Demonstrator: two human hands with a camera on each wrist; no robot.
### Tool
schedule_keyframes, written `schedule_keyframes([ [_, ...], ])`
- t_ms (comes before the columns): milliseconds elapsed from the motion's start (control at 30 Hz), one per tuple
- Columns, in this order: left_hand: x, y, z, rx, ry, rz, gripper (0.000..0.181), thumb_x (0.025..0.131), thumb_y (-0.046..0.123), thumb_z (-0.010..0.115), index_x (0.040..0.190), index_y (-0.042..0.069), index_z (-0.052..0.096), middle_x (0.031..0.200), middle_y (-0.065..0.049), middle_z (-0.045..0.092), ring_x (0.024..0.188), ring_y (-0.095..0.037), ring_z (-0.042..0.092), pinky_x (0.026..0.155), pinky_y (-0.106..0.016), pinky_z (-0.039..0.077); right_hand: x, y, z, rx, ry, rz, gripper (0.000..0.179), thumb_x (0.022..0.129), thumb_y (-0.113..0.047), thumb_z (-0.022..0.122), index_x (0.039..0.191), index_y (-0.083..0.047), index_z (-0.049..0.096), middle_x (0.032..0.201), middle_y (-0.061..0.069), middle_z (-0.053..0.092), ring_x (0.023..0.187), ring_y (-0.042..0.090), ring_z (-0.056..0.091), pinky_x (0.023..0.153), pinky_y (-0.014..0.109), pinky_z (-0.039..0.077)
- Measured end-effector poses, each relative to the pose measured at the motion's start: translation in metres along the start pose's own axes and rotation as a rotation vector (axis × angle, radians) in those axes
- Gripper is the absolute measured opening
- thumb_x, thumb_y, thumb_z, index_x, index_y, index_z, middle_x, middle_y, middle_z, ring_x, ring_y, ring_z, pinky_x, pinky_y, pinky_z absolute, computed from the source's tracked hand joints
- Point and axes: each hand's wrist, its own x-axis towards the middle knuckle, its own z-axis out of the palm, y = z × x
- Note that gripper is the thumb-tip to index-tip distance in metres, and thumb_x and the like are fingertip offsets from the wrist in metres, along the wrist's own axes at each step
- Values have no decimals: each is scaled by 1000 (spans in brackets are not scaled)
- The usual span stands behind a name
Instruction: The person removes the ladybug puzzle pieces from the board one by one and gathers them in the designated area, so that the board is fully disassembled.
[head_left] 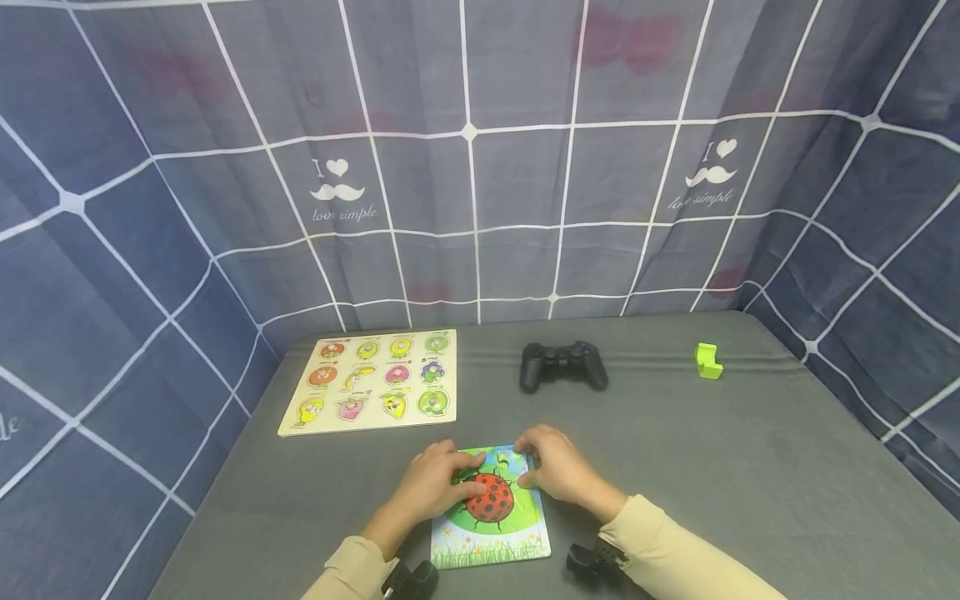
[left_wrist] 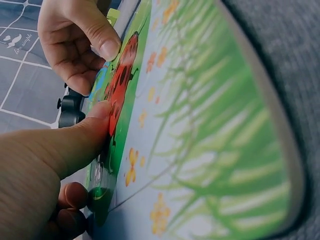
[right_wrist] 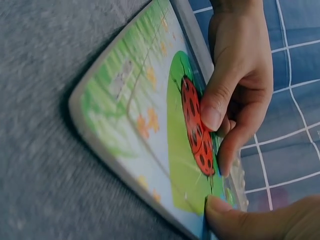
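A ladybug jigsaw puzzle (head_left: 491, 546) lies on the grey table in front of me, its grass edge nearest. My left hand (head_left: 431, 487) is at its upper left, thumb on the red ladybug (right_wrist: 196, 127) and the other fingers bent by the far edge. It pinches a green puzzle piece (left_wrist: 101, 197) that sits slightly raised at the side. My right hand (head_left: 562, 467) is at the upper right corner, thumb and index finger gripping the puzzle piece there, which the fingers mostly hide.
A wooden fruit peg board (head_left: 375, 383) lies at the back left. Behind the puzzle is a black game controller (head_left: 562, 367), and a lime-green plastic block (head_left: 707, 361) stands at the back right. Checked curtain (head_left: 517, 183) encloses the table's back and sides.
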Motion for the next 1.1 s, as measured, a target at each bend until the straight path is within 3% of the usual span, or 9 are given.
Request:
schedule_keyframes([
  [200, 1, 0, 1, 14, -8, 14, 48, 80, 41, 77, 123, 20, 70, 79, 6, 47, 70, -8, 34, 63, -23, 28, -2, 7, -1, -48, 2, -82, 38, 67, -7, 85, 103, -2, 72, 98, 5, 66, 87, 17, 58, 78, 33, 49],
  [367, 2, -1, 2, 19, -10, 24, 47, 81, 42, 76, 122, 20, 71, 81, 6, 48, 71, -8, 34, 64, -23, 28, -4, 7, -2, -168, 42, -151, 39, 69, -12, 84, 105, -5, 72, 102, 6, 71, 96, 23, 62, 86, 41, 51],
  [600, 2, -3, 5, -23, -21, 32, 49, 81, 42, 76, 124, 19, 69, 79, 6, 44, 71, -9, 32, 64, -23, 26, -10, 19, -13, -315, 144, -246, 38, 71, -23, 85, 105, -12, 71, 100, 1, 74, 90, 17, 63, 80, 35, 52],
  [700, 1, -4, 7, -37, -21, 50, 49, 82, 42, 75, 125, 18, 69, 78, 7, 42, 71, -8, 30, 64, -23, 24, -22, 40, -41, -282, 193, -210, 36, 72, -23, 84, 104, -12, 72, 97, 0, 74, 86, 16, 64, 77, 33, 52],
  [867, -1, -5, 1, -46, 18, 60, 48, 80, 39, 77, 122, 16, 71, 76, 6, 43, 69, -7, 29, 63, -21, 24, -54, 89, -87, -282, 258, -74, 30, 72, -22, 85, 98, -12, 73, 93, -1, 73, 82, 18, 63, 73, 35, 50],
  [967, -2, -6, -1, -31, 36, 40, 48, 79, 38, 78, 121, 17, 71, 76, 7, 42, 68, -7, 29, 62, -21, 25, -69, 107, -94, -328, 262, -56, 28, 72, -24, 85, 96, -14, 74, 94, -2, 73, 85, 21, 63, 76, 39, 50],
  [1100, -3, -7, 2, -16, 23, 24, 49, 80, 40, 76, 124, 19, 70, 77, 8, 41, 70, -8, 30, 62, -21, 26, -78, 118, -94, -358, 298, -99, 27, 70, -24, 86, 93, -16, 74, 92, -3, 73, 85, 20, 63, 77, 38, 50],
])
